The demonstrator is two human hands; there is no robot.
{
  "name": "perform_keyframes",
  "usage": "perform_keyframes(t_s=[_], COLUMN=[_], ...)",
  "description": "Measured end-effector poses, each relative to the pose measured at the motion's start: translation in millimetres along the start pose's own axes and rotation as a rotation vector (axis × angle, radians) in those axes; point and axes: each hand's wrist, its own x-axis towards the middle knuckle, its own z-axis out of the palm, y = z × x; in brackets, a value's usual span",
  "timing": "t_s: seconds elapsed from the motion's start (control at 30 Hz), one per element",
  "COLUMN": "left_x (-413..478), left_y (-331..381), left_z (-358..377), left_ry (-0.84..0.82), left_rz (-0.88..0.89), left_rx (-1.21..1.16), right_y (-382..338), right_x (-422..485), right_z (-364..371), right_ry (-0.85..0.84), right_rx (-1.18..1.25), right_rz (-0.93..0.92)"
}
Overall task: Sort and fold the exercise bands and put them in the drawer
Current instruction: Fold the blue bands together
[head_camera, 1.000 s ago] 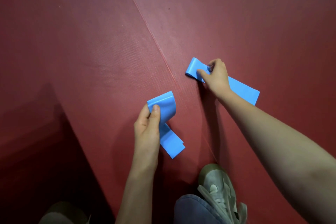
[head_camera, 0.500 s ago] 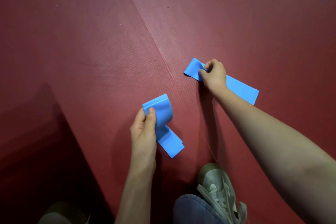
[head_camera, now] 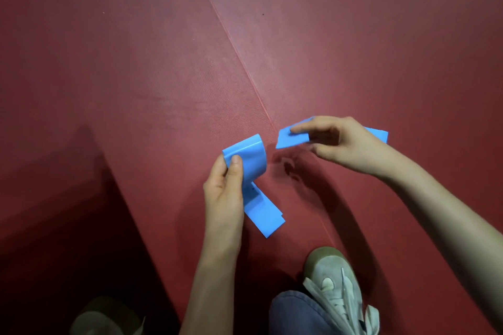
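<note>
Grip: left hand (head_camera: 223,193) pinches looped blue band (head_camera: 249,163) near centre, tail on red mat (head_camera: 136,90) | right hand (head_camera: 345,144) seems to pinch second band (head_camera: 292,137) just right of it | risk: springy loop may open if the pinch loosens | drawer not visible

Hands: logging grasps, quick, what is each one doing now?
Left hand: pinches the looped blue band between thumb and fingers.
Right hand: holds the flat blue band, fingers over it.

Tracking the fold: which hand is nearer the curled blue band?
Left. The left hand pinches the curled band at its loop; the right hand is off to its right, holding the other, flatter band.
</note>
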Motion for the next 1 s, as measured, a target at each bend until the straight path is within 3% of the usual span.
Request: perform_keyframes(t_s=[0.17, 0.27, 0.37, 0.47, 0.57, 0.73, 1.0], left_x=[-0.8, -0.9, -0.3, -1.3, -2.4, 0.9, 0.3], left_y=[0.8, 3.2, 4.4, 4.3, 3.8, 2.7, 5.0], left_z=[1.1, 2.5, 2.2, 3.0, 5.1, 5.9, 4.5], left_ry=[0.007, 0.007, -0.011, -0.026, -0.009, 0.0, -0.101], left_rz=[0.001, -0.018, -0.066, -0.123, -0.165, -0.14, -0.142], left_rx=[-0.046, -0.075, -0.131, -0.224, -0.295, -0.295, -0.291], right_y=[-5.1, -12.1, -21.0, -29.1, -32.0, -40.1, -49.1], right_x=[-13.8, -19.9, -25.1, -26.3, -18.0, -7.2, -2.7], right_z=[9.8, 18.5, 34.4, 56.0, 77.5, 103.5, 101.5], right_ry=[0.158, 0.067, 0.021, 0.032, 0.165, 0.359, 0.424], right_rx=[-0.387, -0.381, -0.123, 0.363, 0.656, 0.774, 0.671], right_rz=[-0.363, -0.488, -0.39, -0.194, -0.101, -0.061, -0.071])
